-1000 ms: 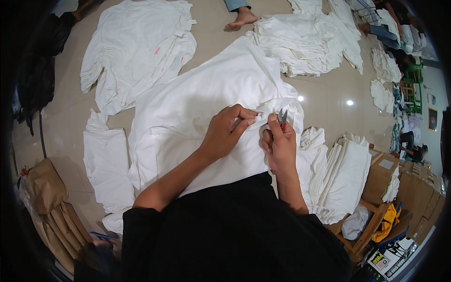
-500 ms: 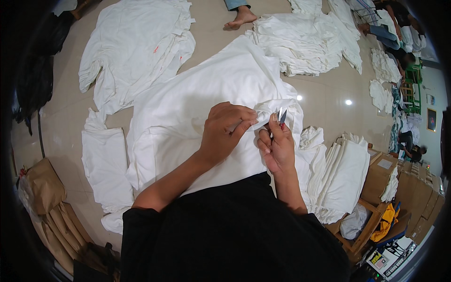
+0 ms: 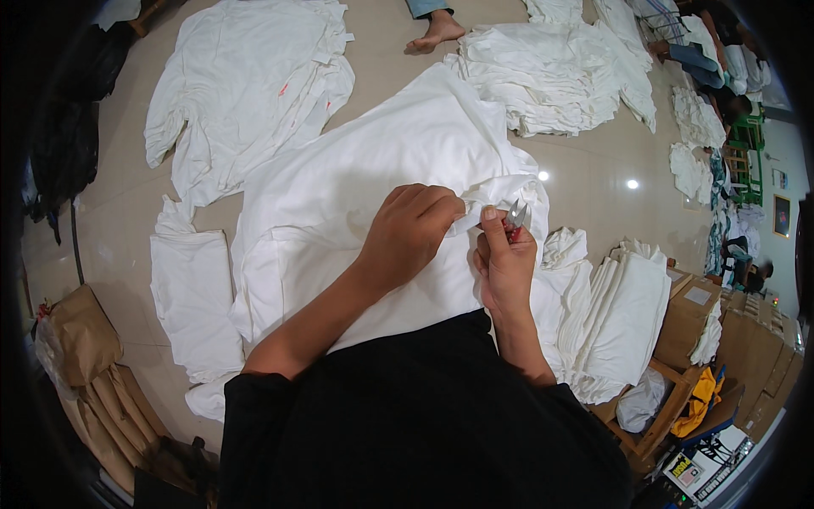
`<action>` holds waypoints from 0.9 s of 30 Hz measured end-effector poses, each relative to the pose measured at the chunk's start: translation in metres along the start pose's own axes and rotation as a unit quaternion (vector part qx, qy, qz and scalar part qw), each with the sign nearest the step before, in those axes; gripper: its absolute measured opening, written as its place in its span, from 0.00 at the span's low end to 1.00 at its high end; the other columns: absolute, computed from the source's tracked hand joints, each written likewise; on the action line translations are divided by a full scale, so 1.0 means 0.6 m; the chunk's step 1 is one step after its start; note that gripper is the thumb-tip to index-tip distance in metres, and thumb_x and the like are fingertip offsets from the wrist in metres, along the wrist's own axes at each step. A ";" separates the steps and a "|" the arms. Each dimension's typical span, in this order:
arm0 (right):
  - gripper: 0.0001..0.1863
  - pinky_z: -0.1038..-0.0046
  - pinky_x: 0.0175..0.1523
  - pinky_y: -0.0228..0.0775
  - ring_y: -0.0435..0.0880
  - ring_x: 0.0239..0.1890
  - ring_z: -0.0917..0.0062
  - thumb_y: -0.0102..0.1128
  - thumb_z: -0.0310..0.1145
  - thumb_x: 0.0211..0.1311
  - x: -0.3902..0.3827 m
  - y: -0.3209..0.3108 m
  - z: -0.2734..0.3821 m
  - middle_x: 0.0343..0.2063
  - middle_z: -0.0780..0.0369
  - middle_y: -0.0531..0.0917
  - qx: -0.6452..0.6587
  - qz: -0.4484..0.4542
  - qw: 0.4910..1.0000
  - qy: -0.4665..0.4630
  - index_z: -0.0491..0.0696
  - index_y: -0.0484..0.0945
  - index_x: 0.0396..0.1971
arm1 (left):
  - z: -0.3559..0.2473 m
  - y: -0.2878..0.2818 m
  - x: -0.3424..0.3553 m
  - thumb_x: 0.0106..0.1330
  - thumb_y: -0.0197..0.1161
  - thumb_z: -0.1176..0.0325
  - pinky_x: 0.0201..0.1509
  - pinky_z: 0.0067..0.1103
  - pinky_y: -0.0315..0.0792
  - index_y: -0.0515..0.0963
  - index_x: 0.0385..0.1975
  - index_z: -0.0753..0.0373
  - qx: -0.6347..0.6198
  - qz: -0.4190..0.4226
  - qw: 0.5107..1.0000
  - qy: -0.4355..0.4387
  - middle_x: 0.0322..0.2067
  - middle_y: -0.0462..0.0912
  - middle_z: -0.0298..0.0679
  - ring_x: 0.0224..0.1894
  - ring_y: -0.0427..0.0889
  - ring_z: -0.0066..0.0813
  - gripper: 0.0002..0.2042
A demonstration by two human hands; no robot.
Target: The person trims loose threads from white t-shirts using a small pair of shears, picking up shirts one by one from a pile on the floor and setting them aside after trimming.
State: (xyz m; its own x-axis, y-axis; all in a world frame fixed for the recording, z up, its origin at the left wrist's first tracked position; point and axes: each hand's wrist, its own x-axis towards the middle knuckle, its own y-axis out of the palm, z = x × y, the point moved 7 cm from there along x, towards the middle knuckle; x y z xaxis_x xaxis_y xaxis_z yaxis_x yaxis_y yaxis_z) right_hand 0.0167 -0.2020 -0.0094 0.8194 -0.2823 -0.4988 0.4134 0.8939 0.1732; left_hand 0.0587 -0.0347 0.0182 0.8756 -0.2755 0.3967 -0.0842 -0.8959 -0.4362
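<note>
A white garment (image 3: 381,153) lies spread over my lap and the floor in front of me. With thumb and fingers pinched together, my left hand (image 3: 409,227) grips a raised fold of it. Close beside it on the right, my right hand (image 3: 507,267) is closed around small red-handled thread snips (image 3: 515,219). Their metal blades point up and stand slightly apart above my fingers. My right thumb is at the edge of the same fold; whether it also pinches the cloth is hard to see.
Heaps of white garments lie at the far left (image 3: 246,85) and far right (image 3: 543,81). Folded white stacks flank me at left (image 3: 195,297) and right (image 3: 615,318). Cardboard boxes (image 3: 688,318) stand on the right. A person's bare foot (image 3: 437,32) shows beyond the garment.
My right hand has turned a little, and the snips' blades have tilted and shifted slightly right and down. The left hand keeps its pinch on the cloth, its fingers slightly more curled.
</note>
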 end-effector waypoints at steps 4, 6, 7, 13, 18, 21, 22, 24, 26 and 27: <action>0.11 0.82 0.19 0.52 0.59 0.16 0.91 0.67 0.39 0.76 0.005 0.003 -0.015 0.20 0.75 0.69 0.076 0.044 0.995 0.046 0.50 0.78 0.35 | 0.029 0.020 -0.006 0.74 0.62 0.74 0.52 0.28 0.73 0.78 0.40 0.63 -0.190 0.024 0.975 -0.115 0.39 0.81 0.38 0.42 0.79 0.32 0.01; 0.11 0.83 0.19 0.51 0.59 0.17 0.91 0.65 0.39 0.77 0.006 0.009 -0.021 0.21 0.75 0.69 0.108 0.061 0.990 0.073 0.52 0.76 0.34 | 0.043 0.034 -0.015 0.78 0.58 0.71 0.56 0.26 0.70 0.75 0.43 0.63 -0.289 0.049 0.940 -0.175 0.42 0.79 0.36 0.46 0.77 0.27 0.03; 0.11 0.83 0.19 0.51 0.59 0.17 0.91 0.64 0.39 0.78 0.005 0.012 -0.023 0.22 0.74 0.69 0.118 0.066 0.987 0.084 0.52 0.76 0.34 | 0.053 0.045 -0.023 0.81 0.56 0.69 0.60 0.24 0.68 0.75 0.45 0.63 -0.339 0.064 0.916 -0.206 0.44 0.78 0.34 0.49 0.75 0.23 0.05; 0.14 0.83 0.19 0.52 0.58 0.16 0.89 0.63 0.41 0.79 0.011 0.011 -0.029 0.22 0.73 0.69 0.110 0.061 0.988 0.089 0.53 0.72 0.32 | 0.060 0.050 -0.033 0.85 0.50 0.60 0.67 0.22 0.62 0.73 0.53 0.63 -0.442 0.147 0.853 -0.234 0.50 0.76 0.32 0.55 0.70 0.19 0.12; 0.14 0.82 0.19 0.53 0.59 0.17 0.88 0.56 0.42 0.82 0.006 0.010 -0.025 0.24 0.70 0.70 0.075 0.049 0.993 0.083 0.49 0.74 0.37 | 0.058 0.043 -0.030 0.86 0.49 0.60 0.66 0.23 0.64 0.76 0.55 0.64 -0.426 0.137 0.851 -0.273 0.50 0.78 0.33 0.55 0.70 0.20 0.15; 0.18 0.81 0.20 0.54 0.60 0.16 0.87 0.47 0.46 0.84 -0.009 0.012 -0.011 0.25 0.69 0.71 0.115 0.083 0.987 0.077 0.45 0.75 0.44 | 0.060 0.041 -0.029 0.86 0.48 0.59 0.66 0.24 0.64 0.77 0.56 0.64 -0.420 0.136 0.850 -0.286 0.50 0.79 0.33 0.55 0.71 0.21 0.16; 0.20 0.80 0.21 0.54 0.61 0.17 0.86 0.44 0.47 0.84 -0.018 0.012 -0.005 0.25 0.68 0.71 0.137 0.118 0.980 0.076 0.44 0.75 0.46 | 0.060 0.041 -0.031 0.86 0.48 0.59 0.66 0.24 0.64 0.77 0.56 0.64 -0.423 0.131 0.849 -0.288 0.50 0.79 0.33 0.55 0.71 0.21 0.16; 0.24 0.79 0.22 0.56 0.62 0.17 0.85 0.38 0.48 0.85 -0.041 0.015 -0.004 0.26 0.67 0.71 0.146 0.164 0.969 0.115 0.42 0.75 0.49 | 0.058 0.040 -0.032 0.86 0.47 0.59 0.66 0.24 0.64 0.78 0.56 0.64 -0.429 0.126 0.846 -0.290 0.50 0.80 0.33 0.55 0.72 0.22 0.17; 0.26 0.78 0.23 0.58 0.62 0.18 0.84 0.35 0.49 0.84 -0.069 0.023 -0.009 0.27 0.66 0.71 0.118 0.185 0.956 0.195 0.42 0.75 0.51 | 0.055 0.037 -0.032 0.86 0.48 0.59 0.66 0.25 0.65 0.78 0.56 0.64 -0.432 0.128 0.844 -0.289 0.50 0.80 0.33 0.54 0.72 0.22 0.16; 0.25 0.79 0.24 0.59 0.63 0.19 0.84 0.35 0.48 0.85 -0.083 0.036 -0.008 0.28 0.66 0.72 0.105 0.214 0.942 0.237 0.42 0.76 0.52 | 0.055 0.038 -0.032 0.86 0.48 0.59 0.66 0.25 0.65 0.78 0.56 0.64 -0.438 0.123 0.842 -0.289 0.50 0.80 0.33 0.54 0.73 0.22 0.16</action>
State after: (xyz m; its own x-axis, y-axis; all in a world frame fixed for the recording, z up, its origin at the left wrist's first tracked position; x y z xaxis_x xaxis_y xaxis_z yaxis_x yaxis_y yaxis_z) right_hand -0.0169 -0.1668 0.0150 0.6800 0.3204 -0.6595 0.1950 0.7880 0.5840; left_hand 0.0556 -0.0385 -0.0260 0.8446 -0.5011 -0.1888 -0.3932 -0.8196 0.4167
